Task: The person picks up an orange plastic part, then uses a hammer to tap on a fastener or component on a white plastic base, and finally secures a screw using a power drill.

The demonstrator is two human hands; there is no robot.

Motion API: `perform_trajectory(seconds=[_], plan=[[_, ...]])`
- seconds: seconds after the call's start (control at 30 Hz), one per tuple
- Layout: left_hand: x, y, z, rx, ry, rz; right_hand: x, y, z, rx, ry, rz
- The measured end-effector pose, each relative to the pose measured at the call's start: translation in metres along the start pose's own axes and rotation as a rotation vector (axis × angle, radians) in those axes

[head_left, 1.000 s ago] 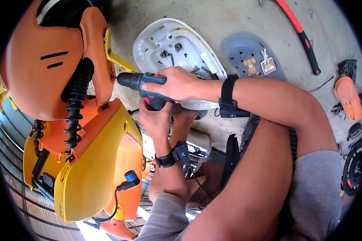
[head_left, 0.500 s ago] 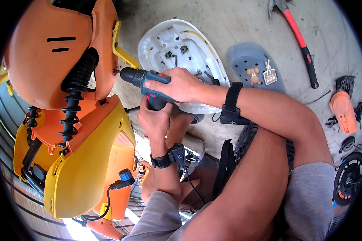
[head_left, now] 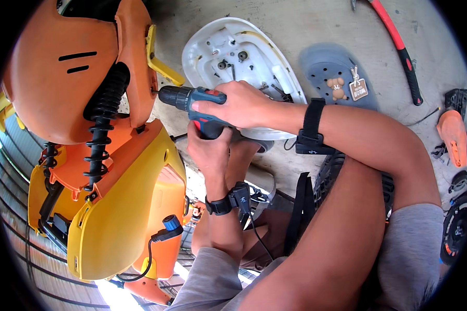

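My right hand (head_left: 241, 103) wraps round the rear body of a blue-grey and black cordless drill (head_left: 184, 97), its thumb lying along the side. Below it, my left hand (head_left: 210, 150) grips the drill's lower handle end. The drill lies level, its black chuck pointing left at the edge of an orange plastic body panel (head_left: 72, 52). A short bit meets that edge; whether a screw is there, I cannot make out. A yellow lever (head_left: 166, 71) juts out just above the chuck. A black coil-spring shock absorber (head_left: 99, 140) runs down beside the panel.
Beyond the drill, a white plastic shell (head_left: 213, 46) holds loose screws and small parts. A grey clog (head_left: 321, 70) and a red-handled hammer (head_left: 394, 39) lie on concrete. A yellow panel (head_left: 114, 207) and a blue-capped cable (head_left: 171, 224) sit at lower left. Orange parts (head_left: 454, 137) lie far right.
The whole scene has shifted slightly right in the picture, with the floor objects beyond moving upward. Both hands keep the same hold, and the drill stays at the orange panel's edge.
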State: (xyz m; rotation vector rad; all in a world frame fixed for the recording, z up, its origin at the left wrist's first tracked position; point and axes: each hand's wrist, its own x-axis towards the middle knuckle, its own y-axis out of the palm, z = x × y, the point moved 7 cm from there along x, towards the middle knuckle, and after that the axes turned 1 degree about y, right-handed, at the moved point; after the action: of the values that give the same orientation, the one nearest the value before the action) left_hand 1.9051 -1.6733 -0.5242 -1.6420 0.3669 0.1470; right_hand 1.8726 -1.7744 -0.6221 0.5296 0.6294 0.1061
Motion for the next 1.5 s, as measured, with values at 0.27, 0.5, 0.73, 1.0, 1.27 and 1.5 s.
perform_trajectory(seconds=[0.27,0.5,0.73,1.0,1.27,1.5], plan=[[0.0,0.002,0.006,0.018,-0.024,0.042,0.0,0.002,-0.007,0.003,0.042,-0.019],[0.001,0.001,0.007,0.043,-0.04,0.042,0.003,0.004,-0.008,0.056,0.05,-0.006],[0.002,-0.001,0.009,0.086,-0.06,0.064,0.004,0.007,-0.01,0.1,0.07,0.001],[0.003,0.003,0.007,0.069,-0.026,0.031,0.008,0.003,-0.009,0.122,-0.006,0.008],[0.002,0.003,0.013,0.02,-0.062,0.045,0.007,0.005,-0.013,0.112,0.05,0.023],[0.004,0.002,0.01,0.056,-0.033,0.032,0.01,0.006,-0.017,0.109,0.06,0.027]])
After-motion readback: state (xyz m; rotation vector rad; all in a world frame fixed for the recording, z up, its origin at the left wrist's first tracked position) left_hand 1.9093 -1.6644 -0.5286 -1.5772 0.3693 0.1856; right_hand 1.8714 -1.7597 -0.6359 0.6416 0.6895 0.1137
